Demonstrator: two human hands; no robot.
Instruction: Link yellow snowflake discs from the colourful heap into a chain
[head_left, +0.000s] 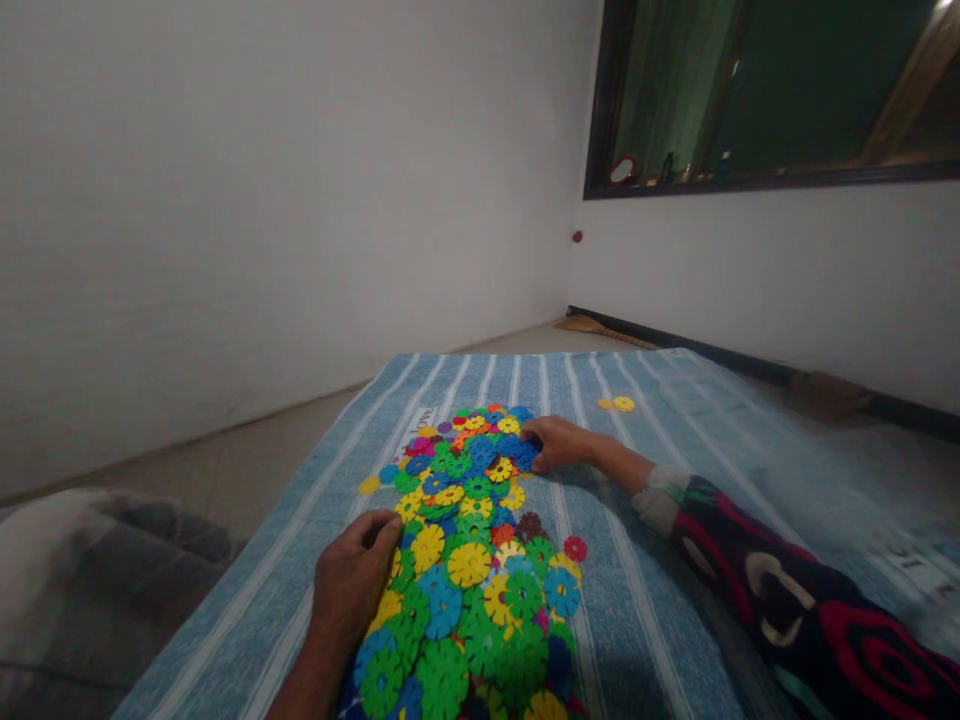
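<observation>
A long heap of plastic interlocking snowflake discs [469,564] in green, yellow, blue and other colours lies flat on the cloth. At the left edge of the heap is my left hand [352,572], its fingers curled and the thumb close to the index finger. Whatever lies between those fingertips is hidden. My right hand [559,443] reaches to the far right side of the heap, thumb and fingers closed at a blue disc [526,456]. More blue discs [482,452] lie just left of it.
A blue striped cloth [637,560] covers the surface underneath. Two yellow discs [623,404] lie apart at the far right, and a red disc [575,548] sits beside the heap. Bunched fabric [112,590] is at left. Walls and a dark-framed window [772,100] stand behind.
</observation>
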